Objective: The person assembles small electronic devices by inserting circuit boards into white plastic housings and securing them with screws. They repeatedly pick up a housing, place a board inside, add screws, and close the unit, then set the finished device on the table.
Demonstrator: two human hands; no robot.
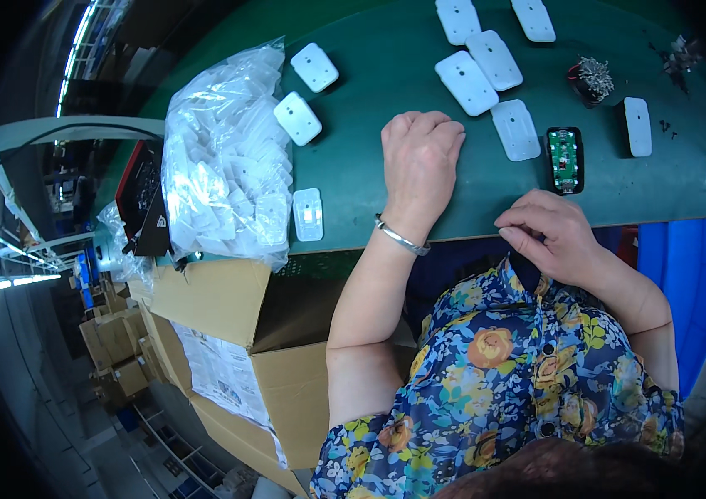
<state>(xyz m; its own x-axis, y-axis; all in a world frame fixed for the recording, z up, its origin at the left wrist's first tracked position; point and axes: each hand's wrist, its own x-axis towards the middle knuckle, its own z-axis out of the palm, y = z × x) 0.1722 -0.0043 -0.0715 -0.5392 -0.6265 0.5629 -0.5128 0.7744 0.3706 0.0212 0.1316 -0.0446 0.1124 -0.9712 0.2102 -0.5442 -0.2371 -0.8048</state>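
Note:
My left hand (424, 154), with a silver bangle at the wrist, rests knuckles up on the green table. Its fingers curl under the palm, hiding whatever may be in them. Nearer the table's edge, my right hand (554, 234) is closed, thumb close to the bent index finger, and nothing shows in it. A green circuit board in a dark casing (565, 160) lies beyond the right hand. Between the hands and farther back are a white translucent cover (516, 130) and a white plastic cover (466, 83) that touches another one (494, 60).
A clear bag of white covers (228, 158) fills the table's left side, with loose covers (297, 119) beside it. An open cardboard box (291, 374) stands below the edge. At the right are a bunch of metal pins (594, 79) and a white-faced case (637, 126).

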